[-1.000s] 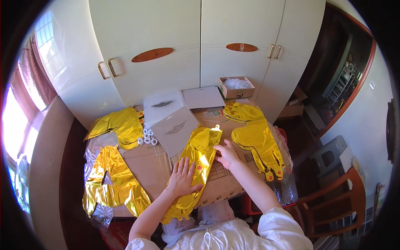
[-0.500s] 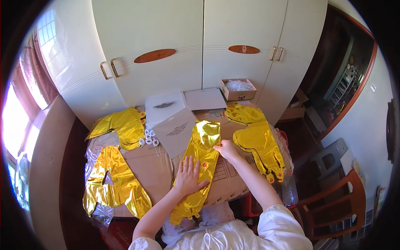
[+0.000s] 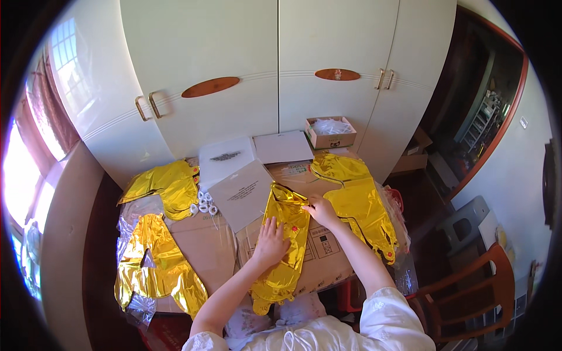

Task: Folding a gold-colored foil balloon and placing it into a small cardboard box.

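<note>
A shiny gold foil balloon (image 3: 297, 248), flat and folded lengthwise, lies in front of me with its lower end at the table's near edge. My left hand (image 3: 271, 243) rests flat on it, fingers stretched out. With closed fingers my right hand (image 3: 320, 210) pinches the balloon's right edge near the far end. That far end is creased and partly folded over. A small red spot shows on the foil between the hands. More flat gold foil balloons lie at the right (image 3: 364, 205), the far left (image 3: 161, 182) and the near left (image 3: 158, 251).
Cardboard (image 3: 202, 245) covers the table. Beyond the balloon lie a printed grey card (image 3: 240, 196), a white printed sheet (image 3: 222, 153) and a pale sheet (image 3: 284, 147). White ribbon rolls (image 3: 205, 205) sit at left. An open box (image 3: 331, 139) holds white pieces. A wooden chair (image 3: 468, 286) stands right.
The balloon's far end, smooth and flat before, is now creased and folded over. My right hand still pinches its edge, and my left hand stays flat on it. The view has shifted slightly.
</note>
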